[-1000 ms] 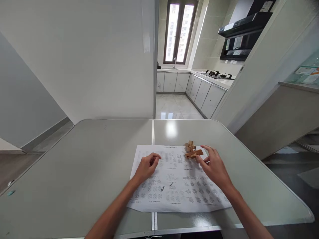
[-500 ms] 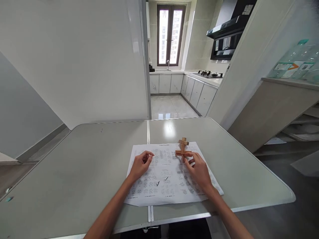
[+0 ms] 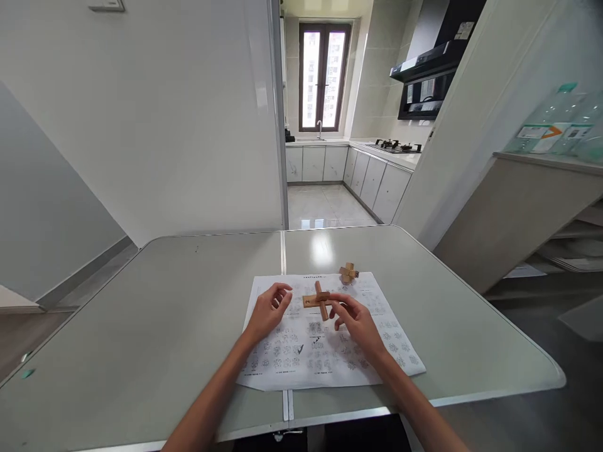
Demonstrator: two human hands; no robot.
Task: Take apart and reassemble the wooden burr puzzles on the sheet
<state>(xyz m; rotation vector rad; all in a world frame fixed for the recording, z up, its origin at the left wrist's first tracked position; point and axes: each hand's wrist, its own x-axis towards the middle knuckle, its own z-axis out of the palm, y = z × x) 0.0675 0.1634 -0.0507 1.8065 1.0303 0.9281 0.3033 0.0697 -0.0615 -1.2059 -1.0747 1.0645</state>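
Over the printed diagram sheet (image 3: 264,380) on the grey-green table (image 3: 188,326), my right hand (image 3: 358,323) grips a cross-shaped wooden puzzle assembly (image 3: 310,301) between thumb and fingers; its left-pointing bar bears a dark mark. My left hand (image 3: 266,312), loosely curled with thumb and fingertips parted, is near the assembly's left. Beyond, a wooden burr puzzle (image 3: 348,274) sits at the sheet's far edge.
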